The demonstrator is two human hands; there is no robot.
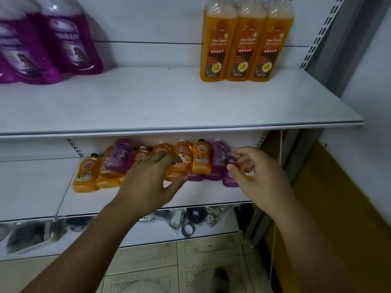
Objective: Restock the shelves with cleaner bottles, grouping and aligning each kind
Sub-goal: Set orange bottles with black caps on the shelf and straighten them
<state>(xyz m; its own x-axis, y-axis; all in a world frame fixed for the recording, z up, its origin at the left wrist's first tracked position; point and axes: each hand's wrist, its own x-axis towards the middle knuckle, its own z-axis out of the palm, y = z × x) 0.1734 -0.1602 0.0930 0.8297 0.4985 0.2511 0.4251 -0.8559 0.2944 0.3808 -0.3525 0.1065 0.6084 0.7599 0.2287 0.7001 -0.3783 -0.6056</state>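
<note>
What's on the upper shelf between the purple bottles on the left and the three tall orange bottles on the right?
Nothing. The head view shows bare white upper shelf between the purple bottles and the tall orange bottles.

L hand [148, 178] & R hand [258, 176] — both bare, forearms [84, 250] bare down to frame edge. R thumbnail [230, 167] short, trimmed. Dark blur [221, 279] low centre, poss. a foot — can't tell.

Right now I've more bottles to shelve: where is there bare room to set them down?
Upper shelf: wide bare stretch between the purple jugs and the tall orange bottles, plus its front. Lower shelf: bare left of the small bottles. Crowded: the lower back row, where left hand and right hand reach.
</note>
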